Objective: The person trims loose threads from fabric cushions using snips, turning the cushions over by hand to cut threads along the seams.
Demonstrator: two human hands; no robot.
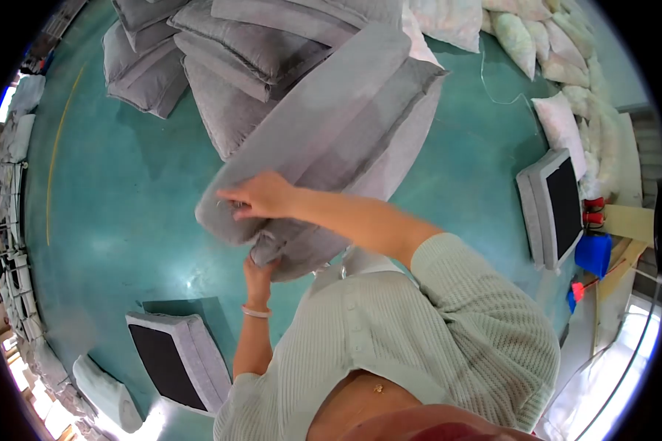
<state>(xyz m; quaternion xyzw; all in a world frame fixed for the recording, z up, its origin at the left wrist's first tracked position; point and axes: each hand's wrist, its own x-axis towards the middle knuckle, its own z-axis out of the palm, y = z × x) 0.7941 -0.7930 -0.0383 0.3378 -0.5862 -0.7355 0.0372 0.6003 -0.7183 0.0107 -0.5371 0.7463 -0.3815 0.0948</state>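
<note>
A long grey fabric cushion cover stretches from the pile in front of me back to my waist. A deep fold runs along its length. My right hand lies across its near rounded end, fingers bent onto the fabric; a small shiny bit shows by the fingertips, too small to name. Just below, my left hand, with a bracelet at the wrist, is closed around a bunched edge of the same cover. Part of the left fingers is hidden by the cloth.
Stacked grey cushions lie ahead on the green floor. Pale stuffed bags line the far right. Grey, black-panelled cushioned pieces stand at left and right. A blue bucket is at right.
</note>
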